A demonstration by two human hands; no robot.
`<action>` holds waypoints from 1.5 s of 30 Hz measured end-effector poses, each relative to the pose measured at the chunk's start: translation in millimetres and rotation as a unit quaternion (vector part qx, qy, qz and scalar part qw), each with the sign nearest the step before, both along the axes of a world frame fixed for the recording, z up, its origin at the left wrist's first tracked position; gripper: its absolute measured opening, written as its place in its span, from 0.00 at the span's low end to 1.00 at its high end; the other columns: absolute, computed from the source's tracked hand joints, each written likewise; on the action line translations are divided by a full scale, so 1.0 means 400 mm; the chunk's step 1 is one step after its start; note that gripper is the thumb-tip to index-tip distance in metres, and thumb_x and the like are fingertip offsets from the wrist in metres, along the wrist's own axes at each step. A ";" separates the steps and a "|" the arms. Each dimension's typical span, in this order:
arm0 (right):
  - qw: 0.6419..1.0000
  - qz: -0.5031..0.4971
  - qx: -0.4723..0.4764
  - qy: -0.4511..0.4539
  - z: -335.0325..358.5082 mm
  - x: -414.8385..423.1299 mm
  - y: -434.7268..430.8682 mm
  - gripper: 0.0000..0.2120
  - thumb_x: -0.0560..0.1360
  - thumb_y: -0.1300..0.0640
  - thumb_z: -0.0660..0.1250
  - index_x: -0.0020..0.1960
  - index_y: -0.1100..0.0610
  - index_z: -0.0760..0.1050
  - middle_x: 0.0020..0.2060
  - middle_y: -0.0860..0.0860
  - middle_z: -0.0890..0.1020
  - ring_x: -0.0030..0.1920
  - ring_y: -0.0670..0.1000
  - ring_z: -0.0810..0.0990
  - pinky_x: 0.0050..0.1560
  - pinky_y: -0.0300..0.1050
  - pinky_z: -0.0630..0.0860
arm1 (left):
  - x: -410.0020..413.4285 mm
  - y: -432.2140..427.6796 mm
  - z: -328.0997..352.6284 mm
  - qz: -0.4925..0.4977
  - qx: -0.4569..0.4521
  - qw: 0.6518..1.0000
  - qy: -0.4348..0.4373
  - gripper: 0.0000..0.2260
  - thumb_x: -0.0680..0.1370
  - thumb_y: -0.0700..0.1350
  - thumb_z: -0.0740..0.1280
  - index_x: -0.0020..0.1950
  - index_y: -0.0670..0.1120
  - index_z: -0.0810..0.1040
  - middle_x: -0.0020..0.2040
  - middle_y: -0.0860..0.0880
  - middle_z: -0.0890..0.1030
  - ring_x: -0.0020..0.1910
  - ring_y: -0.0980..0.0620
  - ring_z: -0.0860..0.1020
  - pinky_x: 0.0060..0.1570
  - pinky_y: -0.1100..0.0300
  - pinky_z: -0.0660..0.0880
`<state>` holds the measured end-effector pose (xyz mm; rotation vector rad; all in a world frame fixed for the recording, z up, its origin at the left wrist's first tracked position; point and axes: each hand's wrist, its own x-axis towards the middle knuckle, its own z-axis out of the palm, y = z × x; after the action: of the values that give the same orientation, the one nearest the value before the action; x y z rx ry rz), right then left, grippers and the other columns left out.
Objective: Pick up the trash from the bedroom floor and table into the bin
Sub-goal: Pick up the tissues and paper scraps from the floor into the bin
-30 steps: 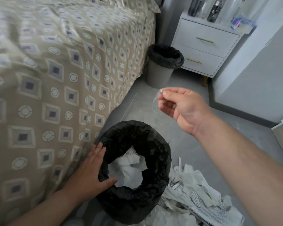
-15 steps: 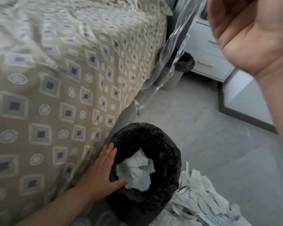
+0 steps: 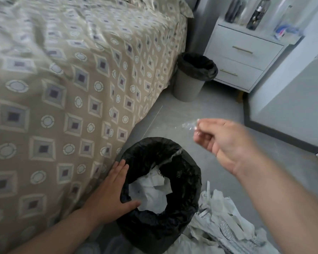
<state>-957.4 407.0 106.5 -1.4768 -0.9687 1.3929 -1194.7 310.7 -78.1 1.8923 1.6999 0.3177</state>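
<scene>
I am seeing the bed (image 3: 66, 88) filling everything to the left of the left hand (image 3: 108, 197), its patterned cover hanging down to the floor (image 3: 228, 129). That left hand is lying flat against the near bin (image 3: 160, 195), fingers (image 3: 120, 168) spread together along the bin's left wall and the thumb (image 3: 130, 203) hooking over the rim, so it is bracing the bin rather than gripping anything. The black liner is folding over the rim, and inside, just right of the thumb, crumpled white paper (image 3: 152, 191) is sitting in the bottom.

Up and to the right of the bin, the right hand (image 3: 222, 142) is hovering in the air, forearm reaching in from the lower right, wrist bent, fingers curling in toward the palm. Its fingertips are pinching a clear plastic wrapper (image 3: 188, 125), which is trailing off to the hand's left, above the bin and apart from it; motion blur is softening the details.

Below the right forearm, a heap of torn paper (image 3: 222, 222) is lying on the floor, touching the bin's right side.

Well beyond both hands, a second bin (image 3: 191, 79) with a black liner is standing between the bed and a white nightstand (image 3: 246, 57); I cannot tell what it holds. Bottles (image 3: 257, 13) are standing on the nightstand.
</scene>
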 end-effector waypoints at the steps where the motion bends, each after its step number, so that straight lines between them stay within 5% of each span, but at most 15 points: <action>1: 0.999 0.002 -0.026 -0.024 -0.049 -0.008 -0.004 0.03 0.74 0.69 0.66 0.44 0.64 0.77 0.34 0.58 0.81 0.28 0.48 0.79 0.32 0.40 0.81 | -0.001 0.000 -0.001 -0.001 0.001 1.000 0.000 0.53 0.59 0.80 0.49 0.76 0.54 0.35 0.70 0.65 0.27 0.71 0.65 0.29 0.72 0.62 0.43; 4: 0.990 0.043 -0.125 -0.044 -0.186 -0.044 -0.021 0.06 0.74 0.70 0.65 0.41 0.61 0.76 0.34 0.58 0.78 0.27 0.49 0.77 0.30 0.40 0.81 | -0.001 -0.001 -0.002 0.001 0.006 1.000 0.001 0.54 0.58 0.80 0.47 0.76 0.54 0.36 0.71 0.64 0.28 0.72 0.64 0.30 0.72 0.62 0.43; 7: 0.966 0.137 -0.206 -0.070 -0.252 -0.069 -0.041 0.05 0.75 0.60 0.68 0.50 0.57 0.78 0.45 0.56 0.80 0.39 0.51 0.80 0.42 0.44 0.81 | -0.001 -0.003 -0.003 0.009 0.010 1.000 0.000 0.55 0.57 0.81 0.46 0.76 0.54 0.36 0.71 0.65 0.28 0.73 0.63 0.32 0.72 0.62 0.43; 10: 0.926 0.260 -0.143 -0.235 -0.265 -0.039 -0.045 0.33 0.71 0.46 0.72 0.72 0.50 0.64 0.68 0.50 0.71 0.65 0.51 0.72 0.59 0.43 0.72 | 0.006 -0.004 0.005 0.007 0.009 1.000 0.007 0.56 0.55 0.82 0.45 0.76 0.55 0.36 0.70 0.65 0.28 0.73 0.62 0.32 0.72 0.62 0.43; 13: 0.891 0.339 -0.021 -0.300 -0.224 0.004 -0.071 0.41 0.69 0.44 0.72 0.76 0.47 0.55 0.74 0.45 0.63 0.72 0.46 0.64 0.68 0.39 0.63 | 0.015 -0.009 0.023 0.000 0.035 0.999 0.018 0.56 0.58 0.80 0.54 0.76 0.54 0.38 0.72 0.63 0.30 0.73 0.61 0.31 0.71 0.61 0.42; 18: 0.859 0.338 0.088 -0.374 -0.132 0.163 -0.177 0.37 0.69 0.43 0.71 0.74 0.43 0.60 0.72 0.44 0.66 0.71 0.44 0.65 0.70 0.45 0.66 | 0.104 0.002 0.109 -0.131 0.202 0.969 0.049 0.45 0.68 0.74 0.55 0.77 0.46 0.55 0.78 0.50 0.51 0.77 0.54 0.43 0.73 0.58 0.45; 22: 0.871 0.293 0.042 -0.393 -0.144 0.354 -0.301 0.31 0.72 0.45 0.69 0.72 0.46 0.64 0.70 0.45 0.70 0.68 0.45 0.69 0.68 0.44 0.69 | 0.243 0.023 0.180 -0.312 0.187 0.926 0.097 0.44 0.68 0.76 0.52 0.76 0.51 0.56 0.77 0.55 0.50 0.76 0.60 0.42 0.73 0.63 0.43; 24: 0.893 0.241 0.001 -0.380 -0.181 0.441 -0.358 0.28 0.73 0.47 0.69 0.71 0.47 0.67 0.67 0.46 0.73 0.64 0.45 0.73 0.65 0.43 0.70 | 0.282 0.063 0.170 -0.269 0.135 0.948 0.105 0.43 0.68 0.76 0.53 0.76 0.53 0.56 0.78 0.56 0.48 0.76 0.60 0.42 0.74 0.63 0.46; 27: 0.921 0.193 -0.040 -0.335 -0.238 0.522 -0.416 0.21 0.73 0.49 0.70 0.65 0.44 0.70 0.60 0.44 0.77 0.57 0.41 0.75 0.60 0.40 0.73 | 0.294 0.159 0.133 -0.057 0.061 0.993 0.088 0.31 0.75 0.61 0.62 0.74 0.47 0.63 0.77 0.48 0.57 0.76 0.50 0.54 0.73 0.54 0.56; 30: 0.934 0.179 -0.058 -0.303 -0.280 0.561 -0.418 0.16 0.73 0.50 0.70 0.58 0.41 0.70 0.56 0.42 0.77 0.54 0.38 0.76 0.56 0.36 0.72 | 0.282 0.236 0.095 0.052 0.028 0.997 0.055 0.27 0.76 0.57 0.63 0.72 0.47 0.66 0.71 0.43 0.65 0.69 0.45 0.66 0.65 0.51 0.65; 37: 0.967 0.109 -0.079 -0.216 -0.341 0.615 -0.410 0.22 0.60 0.36 0.76 0.51 0.40 0.76 0.51 0.42 0.82 0.50 0.41 0.81 0.50 0.39 0.75 | 0.305 0.301 0.039 0.061 -0.025 0.997 0.045 0.27 0.78 0.53 0.63 0.74 0.44 0.64 0.73 0.43 0.64 0.71 0.46 0.65 0.68 0.55 0.62; 41: 0.966 0.092 -0.101 -0.220 -0.373 0.646 -0.411 0.10 0.74 0.58 0.70 0.50 0.44 0.77 0.50 0.49 0.82 0.51 0.47 0.80 0.51 0.44 0.75 | 0.319 0.283 0.047 0.034 -0.001 0.996 0.077 0.24 0.78 0.51 0.62 0.72 0.41 0.67 0.68 0.44 0.71 0.68 0.46 0.70 0.64 0.56 0.66; 45: 0.953 0.105 -0.131 -0.251 -0.400 0.658 -0.424 0.08 0.75 0.57 0.69 0.48 0.43 0.76 0.49 0.47 0.81 0.50 0.45 0.80 0.50 0.41 0.73 | 0.324 0.177 0.067 -0.064 0.018 0.990 0.127 0.13 0.78 0.51 0.61 0.56 0.45 0.79 0.50 0.52 0.78 0.53 0.49 0.77 0.46 0.59 0.70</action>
<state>-694.2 237.3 -53.3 -2.0384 -1.3228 1.3593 -1065.1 381.6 -51.3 2.1312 1.7315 0.0573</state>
